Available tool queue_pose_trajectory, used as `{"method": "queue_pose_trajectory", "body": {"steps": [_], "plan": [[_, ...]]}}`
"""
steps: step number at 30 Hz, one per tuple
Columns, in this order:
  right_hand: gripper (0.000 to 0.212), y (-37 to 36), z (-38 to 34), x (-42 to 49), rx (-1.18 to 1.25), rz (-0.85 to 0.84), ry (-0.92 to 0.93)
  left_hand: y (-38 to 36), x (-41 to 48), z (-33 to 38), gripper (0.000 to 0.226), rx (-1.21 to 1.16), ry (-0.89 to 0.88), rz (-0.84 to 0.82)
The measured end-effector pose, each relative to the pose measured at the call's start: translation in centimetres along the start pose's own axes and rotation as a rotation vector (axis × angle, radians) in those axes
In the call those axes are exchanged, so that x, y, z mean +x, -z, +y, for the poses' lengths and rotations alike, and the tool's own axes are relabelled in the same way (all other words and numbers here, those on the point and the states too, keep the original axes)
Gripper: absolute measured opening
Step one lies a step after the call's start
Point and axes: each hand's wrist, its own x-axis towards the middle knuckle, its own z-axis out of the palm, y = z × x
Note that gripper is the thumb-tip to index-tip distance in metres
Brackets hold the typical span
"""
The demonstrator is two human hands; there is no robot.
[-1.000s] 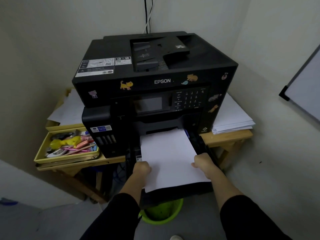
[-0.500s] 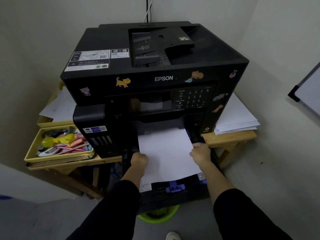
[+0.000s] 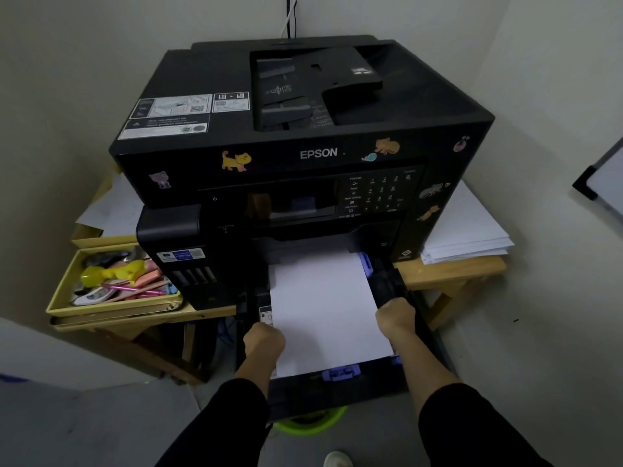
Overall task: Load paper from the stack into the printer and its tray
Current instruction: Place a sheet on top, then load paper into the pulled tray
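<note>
A black Epson printer (image 3: 303,136) stands on a wooden table, its paper tray (image 3: 340,390) pulled out toward me. White paper (image 3: 323,311) lies in the tray, its far end under the printer's front opening. My left hand (image 3: 263,342) grips the paper's left edge and my right hand (image 3: 395,317) grips its right edge. A purple guide clip (image 3: 340,373) shows at the tray's near end, just in front of the paper. A stack of white paper (image 3: 468,230) rests on the table to the right of the printer.
A yellow box (image 3: 67,305) with pens and small items sits left of the printer, loose sheets (image 3: 111,210) behind it. A green bin (image 3: 310,424) stands on the floor under the tray. Walls close in on both sides; a whiteboard corner (image 3: 603,180) is at right.
The paper has slid deeper into the tray toward the printer, uncovering the purple clip at the near end. Both hands moved forward with it, and the camera came closer.
</note>
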Motion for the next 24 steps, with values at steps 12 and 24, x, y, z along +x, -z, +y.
{"method": "queue_pose_trajectory", "body": {"steps": [12,24], "plan": [[0.026,-0.4,0.8,-0.1,0.030,0.060,0.067,0.2,-0.4,-0.1,0.030,0.055,-0.025,0.052],[0.064,0.6,3.8,-5.2,-0.774,-0.206,0.750,-0.6,-5.3,-3.3,0.081,0.536,-0.837,-0.028]]}}
